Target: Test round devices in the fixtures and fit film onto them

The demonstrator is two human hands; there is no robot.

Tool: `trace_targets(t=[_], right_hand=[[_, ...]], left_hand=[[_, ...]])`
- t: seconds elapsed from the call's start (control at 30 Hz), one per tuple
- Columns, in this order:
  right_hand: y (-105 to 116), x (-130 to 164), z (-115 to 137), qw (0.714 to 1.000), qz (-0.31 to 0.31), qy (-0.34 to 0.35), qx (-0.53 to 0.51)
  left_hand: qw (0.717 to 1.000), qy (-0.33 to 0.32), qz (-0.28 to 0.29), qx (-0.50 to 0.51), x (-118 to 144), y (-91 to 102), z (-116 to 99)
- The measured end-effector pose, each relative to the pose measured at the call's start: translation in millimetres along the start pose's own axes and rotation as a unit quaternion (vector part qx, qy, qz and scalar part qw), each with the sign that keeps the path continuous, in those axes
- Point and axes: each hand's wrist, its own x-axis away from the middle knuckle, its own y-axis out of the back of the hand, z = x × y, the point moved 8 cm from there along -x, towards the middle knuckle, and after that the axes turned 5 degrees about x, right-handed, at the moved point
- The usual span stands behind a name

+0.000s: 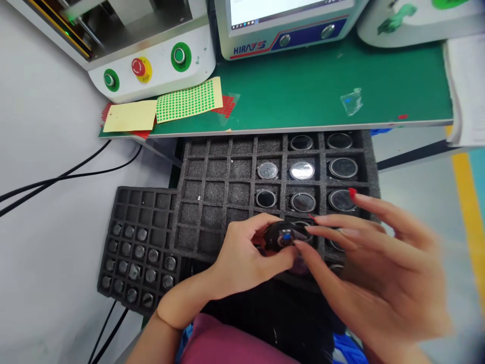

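My left hand (252,253) is closed around a black round part (275,236) with a dark glossy face and a small blue spot on it. The part is held above the foam tray (215,192), with most of its body hidden by my fingers. From the right, my right hand (379,258) reaches to the part's edge. Its thumb and index fingertips are close together there in a pinch, while the other fingers are stretched out. Whatever lies between those fingertips is too small to make out. Round dark-faced pieces with silvery rims (303,202) sit in the tray's right-hand compartments.
At the left, a smaller foam tray (157,217) holds several small cylinders. A green bench (295,91) overhangs the large tray's far edge, bearing sticker sheets (189,101), a monitor (288,30) and a machine panel with buttons (159,71). Black cables (68,174) hang at left.
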Motion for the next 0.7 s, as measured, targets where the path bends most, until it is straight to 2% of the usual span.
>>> trace_targets(t=[0.2, 0.4, 0.53, 0.7], right_hand=[[-1.6, 6.7, -8.0, 0.999, -0.007, -0.038, 0.009], [2.1, -7.1, -0.8, 1.000, -0.013, -0.005, -0.004], [-5.8, -12.3, -11.3, 0.999, 0.004, -0.041, 0.011], [-12.3, -12.1, -16.0, 0.999, 0.005, -0.035, 0.016]], left_hand=[[1.000, 0.023, 0.009, 0.010, -5.3, -0.6, 9.9], [0.995, 0.051, 0.022, 0.089, -17.6, -3.2, 11.8], [0.998, 0.034, 0.016, 0.057, -21.0, -0.3, 7.9], [1.000, 0.020, 0.015, -0.003, -22.0, 3.7, 8.9]])
